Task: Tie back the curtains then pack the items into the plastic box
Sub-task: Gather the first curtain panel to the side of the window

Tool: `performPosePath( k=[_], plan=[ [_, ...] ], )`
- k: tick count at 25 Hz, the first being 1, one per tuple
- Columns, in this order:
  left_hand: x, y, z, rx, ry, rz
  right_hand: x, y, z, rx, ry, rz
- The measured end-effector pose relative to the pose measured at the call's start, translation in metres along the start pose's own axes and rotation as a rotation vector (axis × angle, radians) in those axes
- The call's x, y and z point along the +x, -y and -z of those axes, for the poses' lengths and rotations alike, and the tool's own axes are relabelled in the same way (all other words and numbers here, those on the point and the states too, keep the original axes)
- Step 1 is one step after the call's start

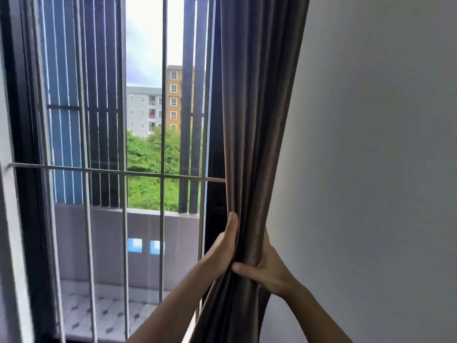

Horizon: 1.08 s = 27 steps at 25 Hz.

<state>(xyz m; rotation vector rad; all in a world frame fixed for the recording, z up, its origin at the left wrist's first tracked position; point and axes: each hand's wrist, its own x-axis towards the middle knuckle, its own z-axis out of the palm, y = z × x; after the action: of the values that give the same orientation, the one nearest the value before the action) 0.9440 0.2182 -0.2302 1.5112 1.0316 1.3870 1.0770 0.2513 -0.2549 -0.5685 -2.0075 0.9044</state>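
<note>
Barred window (103, 120), pleated brown curtain (257, 120)

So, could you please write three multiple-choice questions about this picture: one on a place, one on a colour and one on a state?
1. Where does the curtain hang?
A. at the right edge of the window, beside the wall
B. across the middle of the glass
C. in a heap on the floor

2. What colour is the curtain?
A. white
B. brown
C. red

3. How is the curtain held?
A. by no hand
B. by one hand only
C. by both hands, bunched together

Answers:
1 A: its folds fall between the window and the white wall.
2 B: the cloth is a dull brown.
3 C: the left hand and the right hand both grip the gathered folds.
</note>
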Motion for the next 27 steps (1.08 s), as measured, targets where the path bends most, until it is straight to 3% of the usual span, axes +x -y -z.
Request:
performPosePath(
  k=[4, 8, 11, 13, 16, 18, 19, 23, 27],
  plan=[
    [0.0, 0.01, 0.016, 0.104, -0.07, -0.027, -0.011, -0.015, -0.004, -0.054, 0.035, -0.071],
    [-0.008, 0.02, 0.035, 0.243, -0.268, -0.165, -0.022, -0.019, -0.009, 0.001, -0.056, -0.09],
    [-0.014, 0.021, 0.04, 0.414, -0.272, -0.34, -0.031, -0.012, -0.012, 0.03, -0.157, -0.01],
    [-0.011, 0.016, 0.045, 0.497, -0.298, -0.438, -0.032, 0.003, -0.008, -0.036, -0.336, 0.072],
    [-0.002, -0.005, 0.051, 0.57, -0.384, -0.396, -0.02, 0.041, 0.0, -0.423, -0.769, 0.3],
    [-0.002, -0.014, 0.053, 0.589, -0.326, -0.298, -0.005, 0.06, -0.007, -0.649, -0.815, 0.485],
    [-0.002, -0.017, 0.054, 0.604, -0.28, -0.253, 0.002, 0.064, -0.017, -0.71, -0.773, 0.453],
    [-0.008, -0.02, 0.054, 0.8, -0.224, -0.131, 0.013, 0.049, -0.046, -0.713, -0.653, -0.019],
    [-0.008, -0.025, 0.051, 0.934, -0.214, -0.085, -0.004, 0.017, -0.061, -0.847, -0.51, -0.143]
  ],
)
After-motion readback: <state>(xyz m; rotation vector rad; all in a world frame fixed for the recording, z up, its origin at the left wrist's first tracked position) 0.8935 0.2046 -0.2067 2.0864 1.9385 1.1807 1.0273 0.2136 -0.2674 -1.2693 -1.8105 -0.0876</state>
